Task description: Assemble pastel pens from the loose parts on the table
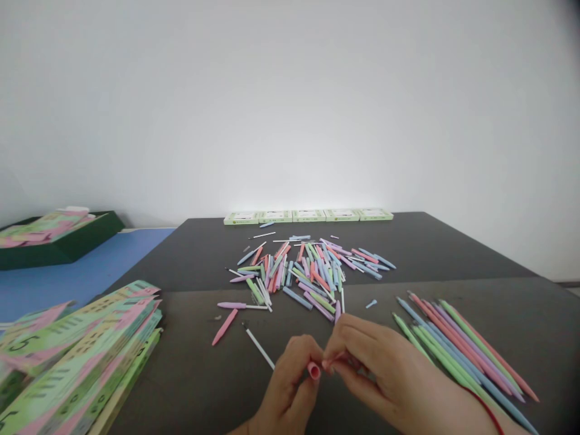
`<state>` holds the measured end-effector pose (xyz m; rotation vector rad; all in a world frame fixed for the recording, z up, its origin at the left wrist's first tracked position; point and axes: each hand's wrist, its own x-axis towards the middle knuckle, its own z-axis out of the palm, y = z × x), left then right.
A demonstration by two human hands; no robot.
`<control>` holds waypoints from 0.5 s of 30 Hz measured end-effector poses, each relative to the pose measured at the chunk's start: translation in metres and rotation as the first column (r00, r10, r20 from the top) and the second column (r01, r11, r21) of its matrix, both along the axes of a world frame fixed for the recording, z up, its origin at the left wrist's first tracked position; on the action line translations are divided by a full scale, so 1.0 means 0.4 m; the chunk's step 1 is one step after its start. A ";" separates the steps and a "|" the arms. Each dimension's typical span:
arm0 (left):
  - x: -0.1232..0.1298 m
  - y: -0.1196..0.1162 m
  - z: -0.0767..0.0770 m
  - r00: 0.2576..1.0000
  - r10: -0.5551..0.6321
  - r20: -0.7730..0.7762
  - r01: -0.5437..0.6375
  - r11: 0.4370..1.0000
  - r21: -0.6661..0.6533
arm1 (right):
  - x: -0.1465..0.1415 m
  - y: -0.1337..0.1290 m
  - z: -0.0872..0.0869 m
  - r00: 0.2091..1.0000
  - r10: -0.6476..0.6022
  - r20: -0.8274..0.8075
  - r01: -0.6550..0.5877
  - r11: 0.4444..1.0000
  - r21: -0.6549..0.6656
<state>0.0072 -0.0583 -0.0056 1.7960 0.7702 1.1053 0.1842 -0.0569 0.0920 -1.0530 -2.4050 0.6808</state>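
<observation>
My left hand (292, 386), low in the middle, is closed around a pink pen barrel (313, 370) whose hollow end faces me. Touching it from the right, my right hand (371, 368) pinches a small pink piece (329, 364), mostly covered by the fingers. A white refill (259, 345) lies left of my left hand. Beyond both hands spreads a pile of pastel pen parts (312, 266). A pink part (225, 327) and a purple part with a white refill (232, 306) lie at the pile's near left.
Whole pens (471, 350) lie side by side at the right. Stacked printed boxes (81, 362) fill the near left, with a green tray (63, 244) of packaging behind them. A row of boxes (309, 215) lines the table's (190, 362) back edge. A small blue piece (371, 303) lies alone.
</observation>
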 end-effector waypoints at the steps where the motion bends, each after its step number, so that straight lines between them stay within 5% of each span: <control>1: 0.000 0.001 -0.003 1.000 0.002 -0.007 -0.002 1.000 -0.005 | -0.004 0.000 -0.001 1.000 0.008 0.008 -0.008 1.000 0.008; 10: 0.011 -0.004 0.005 0.998 0.027 -0.052 -0.030 0.998 -0.063 | -0.019 0.011 -0.062 0.981 -0.047 0.189 0.012 0.983 0.181; 15: 0.013 0.001 0.000 0.998 0.027 -0.049 -0.030 0.998 -0.063 | -0.017 0.002 -0.036 0.995 -0.088 -0.041 0.090 0.996 0.031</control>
